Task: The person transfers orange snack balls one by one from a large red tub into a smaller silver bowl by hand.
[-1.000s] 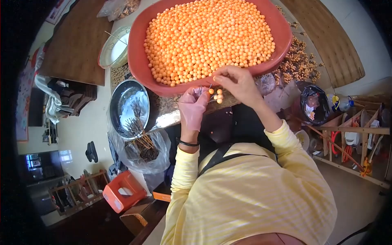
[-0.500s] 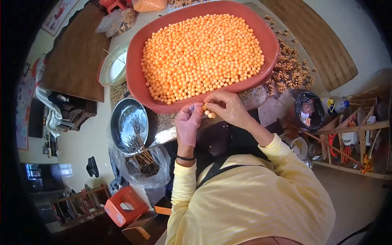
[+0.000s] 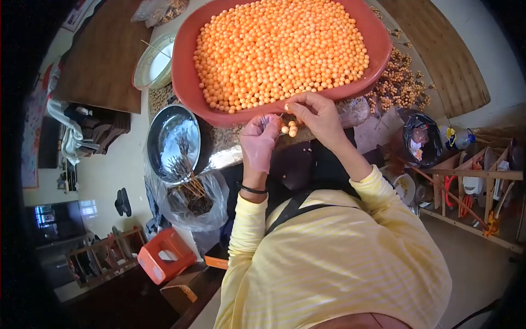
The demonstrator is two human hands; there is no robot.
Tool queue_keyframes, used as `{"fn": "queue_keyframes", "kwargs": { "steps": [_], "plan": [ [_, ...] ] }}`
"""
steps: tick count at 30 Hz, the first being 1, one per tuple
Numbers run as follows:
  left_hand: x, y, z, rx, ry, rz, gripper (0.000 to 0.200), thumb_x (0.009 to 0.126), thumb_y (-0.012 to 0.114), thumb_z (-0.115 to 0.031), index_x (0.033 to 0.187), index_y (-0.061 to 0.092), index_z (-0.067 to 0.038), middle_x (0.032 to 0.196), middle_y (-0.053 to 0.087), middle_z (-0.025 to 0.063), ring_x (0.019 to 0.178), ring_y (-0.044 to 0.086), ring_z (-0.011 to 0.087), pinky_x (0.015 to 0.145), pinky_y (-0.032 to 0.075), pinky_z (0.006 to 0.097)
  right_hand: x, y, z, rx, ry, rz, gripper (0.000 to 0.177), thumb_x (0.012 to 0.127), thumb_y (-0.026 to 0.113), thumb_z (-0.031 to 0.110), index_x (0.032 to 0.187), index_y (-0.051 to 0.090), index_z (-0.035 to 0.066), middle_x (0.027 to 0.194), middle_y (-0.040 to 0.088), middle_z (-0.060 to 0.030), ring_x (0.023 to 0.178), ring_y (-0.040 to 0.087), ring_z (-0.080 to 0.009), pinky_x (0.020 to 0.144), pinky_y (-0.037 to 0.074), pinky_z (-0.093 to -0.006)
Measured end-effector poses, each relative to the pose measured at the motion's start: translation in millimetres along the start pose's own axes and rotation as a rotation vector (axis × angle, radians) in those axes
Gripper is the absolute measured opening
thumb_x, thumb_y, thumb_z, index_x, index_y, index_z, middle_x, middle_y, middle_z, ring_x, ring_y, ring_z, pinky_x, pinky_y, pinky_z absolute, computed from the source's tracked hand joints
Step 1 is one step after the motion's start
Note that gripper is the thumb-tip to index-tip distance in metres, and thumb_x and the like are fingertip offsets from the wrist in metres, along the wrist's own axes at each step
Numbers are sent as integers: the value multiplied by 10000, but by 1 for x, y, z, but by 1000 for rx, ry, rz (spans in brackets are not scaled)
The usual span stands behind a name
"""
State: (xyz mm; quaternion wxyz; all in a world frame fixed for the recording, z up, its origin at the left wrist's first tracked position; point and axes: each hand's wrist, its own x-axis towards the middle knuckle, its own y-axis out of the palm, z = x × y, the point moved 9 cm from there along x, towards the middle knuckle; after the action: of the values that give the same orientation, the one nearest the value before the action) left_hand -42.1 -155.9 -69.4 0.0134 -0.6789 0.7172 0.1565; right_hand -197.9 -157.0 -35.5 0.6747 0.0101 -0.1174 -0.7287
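My left hand (image 3: 259,141), in a thin pinkish glove, is closed in a pinch on a small sprig of orange beads (image 3: 292,129); its stem is mostly hidden by the fingers. Just to the right, my right hand (image 3: 322,119) is bare, its thumb and forefinger closed on a single orange bead (image 3: 287,107). Both hands are close together at the near rim of a large red basin (image 3: 183,71), which holds a thick layer of loose orange beads (image 3: 279,52).
A metal bowl (image 3: 156,137) with dark twigs (image 3: 183,159) stands left, above a plastic bag (image 3: 219,197). Behind it is a bowl of white liquid (image 3: 160,63). Finished-looking beaded sprigs (image 3: 402,82) lie right of the basin, near a black-lined bin (image 3: 421,140).
The view has shifted, so the basin sits higher. My right hand has moved apart from my left, now with a bead at its fingertips; more of the sprig's beads show.
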Motion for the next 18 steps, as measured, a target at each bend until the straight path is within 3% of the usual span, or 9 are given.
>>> {"fn": "queue_keyframes", "kwargs": {
  "steps": [5, 18],
  "plan": [
    [-1, 2, -5, -18, 61, -31, 102, 858, 648, -105, 936, 640, -40, 781, 645, 8, 588, 505, 32, 509, 352, 122, 2, 7, -9, -37, 23, 94, 68, 874, 605, 42, 896, 658, 5, 750, 625, -27, 621, 527, -69, 543, 410, -172],
    [-3, -1, -6, 14, 52, -80, 96, 843, 630, -29, 924, 641, 21, 778, 628, 22, 645, 528, 55, 575, 403, 140, -3, 7, -3, -46, -48, 46, 71, 854, 639, 33, 905, 676, 2, 788, 647, -20, 644, 519, -60, 579, 417, -167]
  ]
}}
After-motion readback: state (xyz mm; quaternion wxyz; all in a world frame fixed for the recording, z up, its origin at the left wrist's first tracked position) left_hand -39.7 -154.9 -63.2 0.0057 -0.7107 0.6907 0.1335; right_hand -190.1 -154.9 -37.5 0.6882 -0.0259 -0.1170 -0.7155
